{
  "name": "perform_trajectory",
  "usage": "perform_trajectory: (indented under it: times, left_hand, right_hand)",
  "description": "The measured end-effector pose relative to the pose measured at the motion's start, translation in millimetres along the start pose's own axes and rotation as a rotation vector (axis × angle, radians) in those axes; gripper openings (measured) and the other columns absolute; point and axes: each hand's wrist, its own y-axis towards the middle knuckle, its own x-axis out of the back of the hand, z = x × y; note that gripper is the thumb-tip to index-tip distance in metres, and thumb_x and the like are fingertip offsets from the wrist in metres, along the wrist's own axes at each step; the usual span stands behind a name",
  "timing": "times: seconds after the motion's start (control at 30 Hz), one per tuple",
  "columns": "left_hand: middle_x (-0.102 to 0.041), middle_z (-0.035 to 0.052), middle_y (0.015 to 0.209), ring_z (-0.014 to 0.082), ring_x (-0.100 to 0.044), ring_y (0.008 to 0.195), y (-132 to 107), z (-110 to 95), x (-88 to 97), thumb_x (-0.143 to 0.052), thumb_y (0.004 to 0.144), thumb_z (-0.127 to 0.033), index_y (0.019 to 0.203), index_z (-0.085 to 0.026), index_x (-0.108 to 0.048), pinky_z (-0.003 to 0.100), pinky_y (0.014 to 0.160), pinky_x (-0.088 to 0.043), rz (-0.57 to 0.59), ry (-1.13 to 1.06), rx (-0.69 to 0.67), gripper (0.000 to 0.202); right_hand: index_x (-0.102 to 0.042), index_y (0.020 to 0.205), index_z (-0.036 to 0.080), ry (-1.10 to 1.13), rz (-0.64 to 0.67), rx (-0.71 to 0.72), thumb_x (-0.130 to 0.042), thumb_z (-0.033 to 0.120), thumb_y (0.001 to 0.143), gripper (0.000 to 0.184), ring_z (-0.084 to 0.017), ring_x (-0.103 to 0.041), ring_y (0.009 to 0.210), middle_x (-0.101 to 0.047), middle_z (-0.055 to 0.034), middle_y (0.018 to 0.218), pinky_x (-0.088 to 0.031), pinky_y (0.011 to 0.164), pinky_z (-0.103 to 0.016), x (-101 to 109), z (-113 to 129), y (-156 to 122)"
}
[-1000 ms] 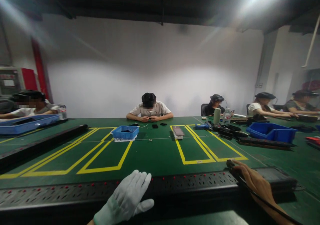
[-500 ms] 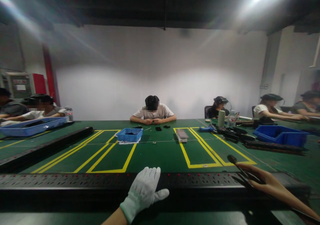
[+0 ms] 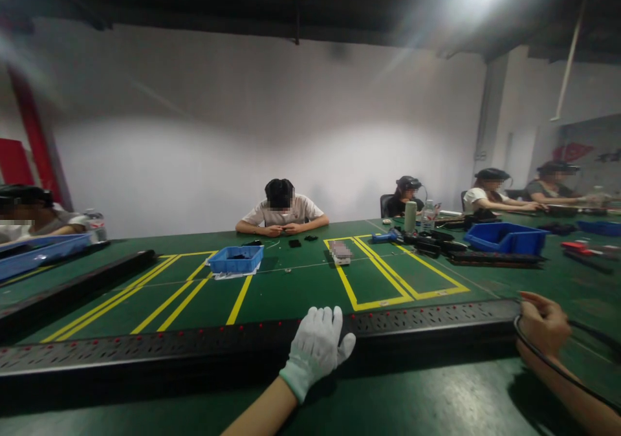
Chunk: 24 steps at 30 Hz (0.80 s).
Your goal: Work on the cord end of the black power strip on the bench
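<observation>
My left hand (image 3: 317,345), in a white glove, lies flat with its fingers stretched out on the top edge of a long black slotted bar (image 3: 427,316). Small red dots run along the bar's top face, and it stretches across the green table. At the bar's right end is my bare right hand (image 3: 546,323), its fingers curled in. A black cable (image 3: 548,365) loops from these fingers down past the wrist, and a dark length of it shows behind the hand. The fingertips are partly hidden, as is the cable's end.
Beyond the bar stand a light blue bin (image 3: 236,260), a wrapped pack (image 3: 341,253) and a dark blue bin (image 3: 505,239). A second black bar (image 3: 77,287) lies at the left. Yellow tape marks the table (image 3: 291,294). Several people sit around it.
The view has turned right. My right hand has moved to the bar's right end, its fingers now curled; the dark rounded end before it no longer shows. My left hand stays on the bar.
</observation>
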Motion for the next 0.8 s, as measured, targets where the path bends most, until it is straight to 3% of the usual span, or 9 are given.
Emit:
perform_trajectory:
  times: [0.17, 0.5, 0.8]
  left_hand:
    - [-0.06, 0.0132, 0.097, 0.0264, -0.056, 0.094, 11.5, -5.6, -9.8, -0.03, 0.09, -0.042, 0.122, -0.011, -0.05, 0.042, 0.085, -0.04, -0.042, -0.031, -0.029, 0.049]
    - [-0.058, 0.0104, 0.08, 0.0245, -0.056, 0.079, 52.8, 25.0, -71.4, -0.035, 0.088, -0.044, 0.109, -0.011, -0.055, 0.039, 0.073, -0.041, -0.187, 0.066, -0.03, 0.044]
    - [-0.059, 0.0081, 0.081, 0.0218, -0.055, 0.077, 92.3, 60.4, -120.2, -0.039, 0.086, -0.044, 0.103, -0.016, -0.057, 0.035, 0.07, -0.04, -0.216, 0.042, 0.006, 0.038]
  right_hand:
    - [-0.062, 0.093, 0.019, -0.198, 0.122, 0.158, -0.038, 0.03, 0.074, 0.032, -0.026, -0.049, 0.099, -0.061, -0.0086, 0.089, -0.024, 0.099, -0.04, -40.2, -8.1, -9.5]
    - [-0.061, 0.084, 0.019, -0.125, -0.022, 0.04, -0.044, 0.026, 0.068, 0.024, -0.027, -0.05, 0.089, -0.055, -0.0077, 0.079, -0.033, 0.086, -0.042, -137.1, 5.9, -3.4]
    - [-0.06, 0.074, 0.022, -0.103, -0.089, -0.011, -0.044, 0.028, 0.066, 0.019, -0.028, -0.048, 0.086, -0.048, -0.0041, 0.063, -0.03, 0.09, -0.047, -184.1, 3.4, 1.9]
